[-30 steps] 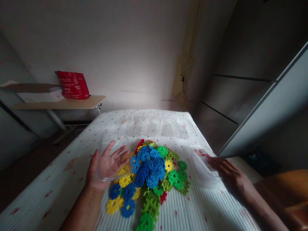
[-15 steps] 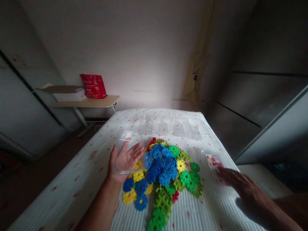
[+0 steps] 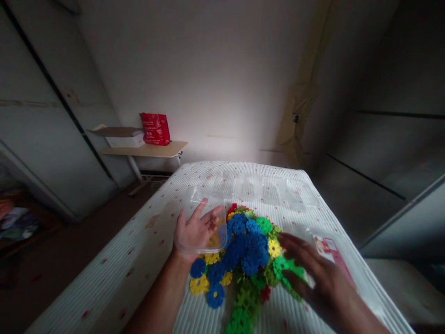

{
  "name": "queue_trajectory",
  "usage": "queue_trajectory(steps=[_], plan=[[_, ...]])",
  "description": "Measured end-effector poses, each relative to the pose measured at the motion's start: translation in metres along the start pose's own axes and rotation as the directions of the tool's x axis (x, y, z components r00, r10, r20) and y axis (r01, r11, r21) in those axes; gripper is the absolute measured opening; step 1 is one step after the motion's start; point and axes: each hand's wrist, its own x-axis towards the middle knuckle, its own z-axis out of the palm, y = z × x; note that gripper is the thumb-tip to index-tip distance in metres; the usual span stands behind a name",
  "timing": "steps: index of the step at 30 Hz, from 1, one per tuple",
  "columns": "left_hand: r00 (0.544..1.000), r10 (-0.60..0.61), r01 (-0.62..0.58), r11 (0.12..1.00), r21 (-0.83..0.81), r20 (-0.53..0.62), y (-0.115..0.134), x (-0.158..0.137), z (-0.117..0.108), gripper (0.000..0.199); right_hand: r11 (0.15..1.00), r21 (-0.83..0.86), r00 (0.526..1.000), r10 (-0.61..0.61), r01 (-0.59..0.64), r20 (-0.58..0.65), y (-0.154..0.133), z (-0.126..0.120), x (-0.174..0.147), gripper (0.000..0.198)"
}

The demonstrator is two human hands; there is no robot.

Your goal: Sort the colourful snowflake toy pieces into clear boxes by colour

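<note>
My left hand (image 3: 200, 227) is palm up with its fingers spread, seen through a clear plastic container (image 3: 205, 191) that it holds up from below. Just right of the container lies a heap of toothed plastic discs (image 3: 250, 253), blue in the middle, with yellow, green and red pieces around. My right hand (image 3: 318, 271) hovers at the heap's right side, fingers stretched and apart, smeared by motion. Its fingertips are close to the green discs (image 3: 281, 266); whether they touch cannot be told. I see nothing in that hand.
A clear plastic lid or box with a red label (image 3: 330, 250) lies right of the heap. Several clear containers (image 3: 271, 190) stand in a row at the back of the striped bed cover (image 3: 146, 260). A small table (image 3: 160, 149) at the back left bears a red bag (image 3: 155, 129) and a white box (image 3: 125, 140).
My right hand has moved left from the labelled clear plastic piece to the green discs. My left hand still holds the container over the heap's left edge. The view has shifted slightly.
</note>
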Motion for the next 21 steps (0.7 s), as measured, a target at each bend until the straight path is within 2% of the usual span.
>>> queue_trajectory(steps=[3,6,8,9,10,11,12,13,14,15,18,20,21], plan=[[0.999,-0.010,0.009,1.000,0.011,0.032,-0.001,-0.005,0.009,0.081,0.979,0.197,0.994,-0.071,0.052,0.089,-0.043,0.031,0.042,0.066],[0.999,-0.034,0.034,0.999,0.043,0.005,-0.001,-0.009,0.010,0.074,0.972,0.226,0.980,-0.109,0.069,0.166,-0.061,0.054,0.067,0.052],[0.996,-0.046,0.053,0.995,0.090,-0.074,0.002,-0.010,0.002,0.064,0.974,0.214,0.964,-0.127,0.076,0.234,-0.064,0.062,0.079,0.035],[0.990,-0.008,0.028,0.990,0.135,-0.142,0.006,-0.011,-0.003,0.058,0.976,0.201,0.957,-0.134,0.082,0.259,-0.064,0.065,0.084,0.027],[0.972,0.079,-0.033,0.978,0.205,-0.221,0.011,-0.012,-0.009,0.053,0.979,0.182,0.952,-0.139,0.091,0.272,-0.064,0.067,0.089,0.022],[0.933,0.213,-0.123,0.946,0.299,-0.289,0.017,-0.013,-0.015,0.049,0.982,0.160,0.951,-0.141,0.100,0.275,-0.063,0.070,0.094,0.018],[0.866,0.380,-0.231,0.880,0.414,-0.325,0.025,-0.016,-0.020,0.049,0.984,0.138,0.952,-0.144,0.110,0.271,-0.062,0.073,0.100,0.016],[0.790,0.530,-0.318,0.785,0.532,-0.309,0.033,-0.020,-0.023,0.050,0.986,0.114,0.953,-0.148,0.121,0.265,-0.061,0.076,0.106,0.015],[0.740,0.625,-0.368,0.685,0.629,-0.247,0.041,-0.024,-0.025,0.051,0.987,0.090,0.953,-0.152,0.133,0.264,-0.060,0.080,0.113,0.014],[0.737,0.655,-0.372,0.601,0.708,-0.168,0.049,-0.028,-0.026,0.051,0.987,0.067,0.950,-0.160,0.147,0.270,-0.059,0.085,0.120,0.013],[0.831,0.556,-0.267,0.385,0.883,0.009,0.064,-0.037,-0.027,0.044,0.981,-0.002,0.933,-0.183,0.193,0.309,-0.058,0.100,0.143,0.014],[0.875,0.482,-0.215,0.299,0.930,0.048,0.067,-0.037,-0.030,0.037,0.978,-0.034,0.927,-0.185,0.206,0.325,-0.057,0.112,0.156,0.015],[0.890,0.453,-0.203,0.291,0.935,0.052,0.067,-0.035,-0.034,0.033,0.978,-0.039,0.926,-0.180,0.204,0.331,-0.057,0.118,0.162,0.016]])
